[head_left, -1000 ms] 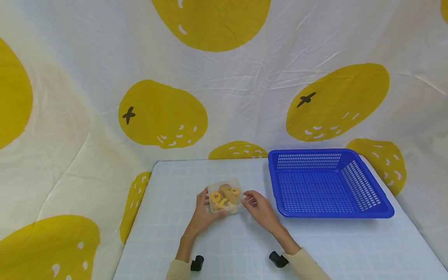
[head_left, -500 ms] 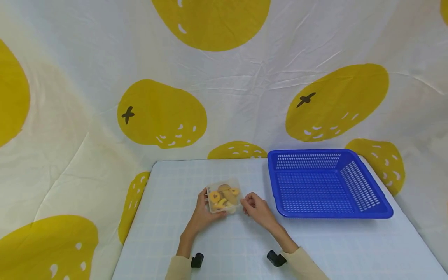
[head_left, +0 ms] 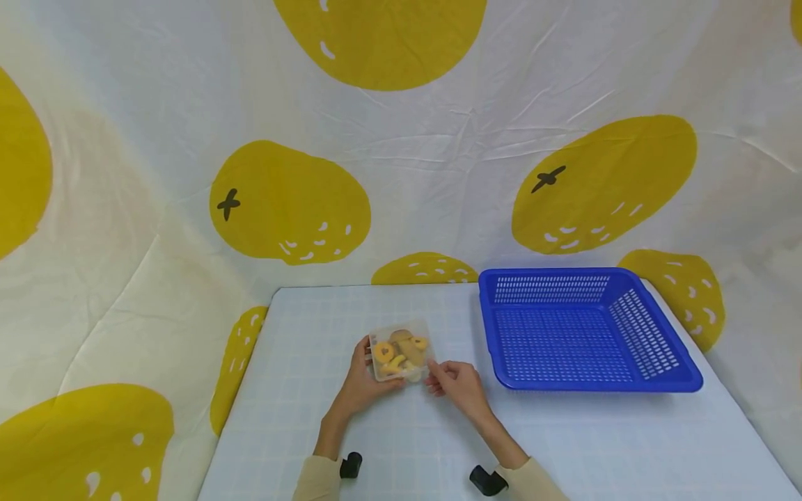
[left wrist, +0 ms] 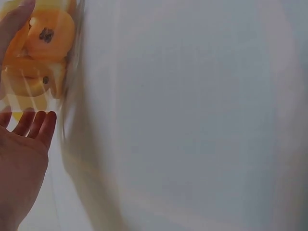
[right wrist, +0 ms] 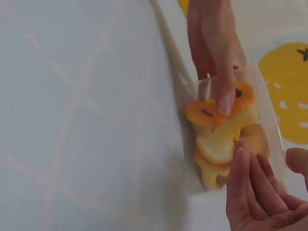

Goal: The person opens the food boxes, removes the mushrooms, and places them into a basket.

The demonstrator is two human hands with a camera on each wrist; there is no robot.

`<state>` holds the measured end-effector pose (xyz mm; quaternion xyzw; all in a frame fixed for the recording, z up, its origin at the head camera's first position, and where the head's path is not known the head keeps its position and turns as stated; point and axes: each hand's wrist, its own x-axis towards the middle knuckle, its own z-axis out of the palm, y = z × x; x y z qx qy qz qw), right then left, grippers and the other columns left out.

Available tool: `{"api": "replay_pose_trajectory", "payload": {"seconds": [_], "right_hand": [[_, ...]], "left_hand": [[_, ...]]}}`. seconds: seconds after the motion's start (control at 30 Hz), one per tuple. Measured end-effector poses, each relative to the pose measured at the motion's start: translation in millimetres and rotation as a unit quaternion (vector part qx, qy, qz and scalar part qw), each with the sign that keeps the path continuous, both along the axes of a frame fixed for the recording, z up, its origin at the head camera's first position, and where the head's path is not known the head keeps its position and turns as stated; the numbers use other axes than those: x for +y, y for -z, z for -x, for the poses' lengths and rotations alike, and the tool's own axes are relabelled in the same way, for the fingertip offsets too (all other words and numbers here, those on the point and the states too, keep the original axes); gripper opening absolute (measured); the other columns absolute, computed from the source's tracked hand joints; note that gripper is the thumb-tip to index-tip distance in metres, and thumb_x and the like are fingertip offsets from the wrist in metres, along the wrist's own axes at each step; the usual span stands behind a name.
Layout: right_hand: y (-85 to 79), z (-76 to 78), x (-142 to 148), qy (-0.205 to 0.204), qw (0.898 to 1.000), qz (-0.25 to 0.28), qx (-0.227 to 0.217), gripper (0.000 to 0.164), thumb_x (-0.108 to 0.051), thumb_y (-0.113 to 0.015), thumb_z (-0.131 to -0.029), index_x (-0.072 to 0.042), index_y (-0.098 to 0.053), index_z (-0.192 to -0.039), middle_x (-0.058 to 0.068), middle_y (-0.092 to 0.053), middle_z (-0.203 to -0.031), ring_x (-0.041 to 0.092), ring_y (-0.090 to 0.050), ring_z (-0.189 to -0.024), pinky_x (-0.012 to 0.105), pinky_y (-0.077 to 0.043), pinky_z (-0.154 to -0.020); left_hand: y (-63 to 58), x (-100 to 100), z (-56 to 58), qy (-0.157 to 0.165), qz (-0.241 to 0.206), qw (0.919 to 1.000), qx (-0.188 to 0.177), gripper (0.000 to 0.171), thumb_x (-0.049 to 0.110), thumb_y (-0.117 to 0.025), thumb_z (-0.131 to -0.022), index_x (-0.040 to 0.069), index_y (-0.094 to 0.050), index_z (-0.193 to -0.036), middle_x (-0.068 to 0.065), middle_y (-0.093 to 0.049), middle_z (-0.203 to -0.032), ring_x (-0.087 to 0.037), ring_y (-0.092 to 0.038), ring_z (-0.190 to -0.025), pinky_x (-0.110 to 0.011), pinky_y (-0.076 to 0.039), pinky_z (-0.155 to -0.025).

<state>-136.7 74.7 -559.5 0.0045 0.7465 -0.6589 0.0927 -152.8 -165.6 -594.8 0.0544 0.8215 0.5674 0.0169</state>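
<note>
A clear plastic box [head_left: 422, 327] with a translucent lid contains several small yellow, orange and brown pieces [head_left: 409, 351] that look like toy breads. My left hand [head_left: 360, 386] grips the box from its left side. In the left wrist view its thumb lies across one face, and the left hand's fingers [left wrist: 45, 130] press an edge. At the box's right front corner is my right hand [head_left: 462, 388], thumb tip right at the edge. The right wrist view shows the right hand's fingers [right wrist: 262, 192] overlapping the box wall, with the thumb [right wrist: 297, 160] apart from them beside the rim.
A blue perforated plastic basket [head_left: 595, 383] stands at the back right of the table [head_left: 301, 327], which has a pale checked cover. Behind it hangs a white cloth [head_left: 426, 181] printed with yellow fruit.
My right hand has slid nearer to me along the box's right side, its thumb now at the front corner. The left hand and box stay nearly in place.
</note>
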Motion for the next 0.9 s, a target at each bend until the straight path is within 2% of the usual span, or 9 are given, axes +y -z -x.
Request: {"api": "replay_pose_trajectory", "payload": {"seconds": [0.23,0.37,0.6,0.9], "right_hand": [[2.0,-10.0,-18,-0.057,0.995,0.078,-0.028,0.045,-0.027,-0.057,-0.108,0.016,-0.070,-0.110,0.030,-0.073,-0.103,0.034,-0.075,-0.083,0.043,-0.061,-0.076],[0.7,-11.9,-27,-0.064,0.991,0.107,-0.050,0.048,-0.029,-0.052,-0.110,0.016,-0.068,-0.116,0.029,-0.072,-0.108,0.034,-0.075,-0.088,0.041,-0.061,-0.078],[-0.7,-10.1,-43,-0.051,0.983,0.144,-0.105,0.054,-0.039,-0.057,-0.106,0.013,-0.071,-0.113,0.019,-0.076,-0.102,0.022,-0.076,-0.084,0.036,-0.061,-0.078],[4.5,-11.8,-52,0.010,0.984,0.143,-0.102,0.047,-0.035,-0.061,-0.104,0.010,-0.077,-0.101,0.013,-0.078,-0.089,0.011,-0.074,-0.071,0.032,-0.061,-0.072]], "left_hand": [[1.1,-2,-0.1,0.003,0.002,1.0000,0.001,0.116,0.029,-0.097,-0.072,0.012,-0.022,-0.159,-0.009,-0.045,-0.142,-0.027,-0.049,-0.126,-0.051,-0.041,-0.106],[0.8,-3,0.4,0.010,0.011,0.9999,0.001,0.115,0.030,-0.096,-0.073,0.012,-0.022,-0.159,-0.009,-0.045,-0.144,-0.028,-0.049,-0.128,-0.051,-0.042,-0.107],[-3.6,-5,3.1,0.021,0.030,0.9993,0.004,0.115,0.032,-0.095,-0.074,0.010,-0.021,-0.159,-0.010,-0.044,-0.146,-0.027,-0.047,-0.130,-0.050,-0.040,-0.110],[-4.4,-6,5.2,0.024,0.035,0.9989,0.021,0.114,0.029,-0.096,-0.073,0.006,-0.023,-0.158,-0.012,-0.045,-0.146,-0.028,-0.046,-0.129,-0.053,-0.039,-0.110]]}}
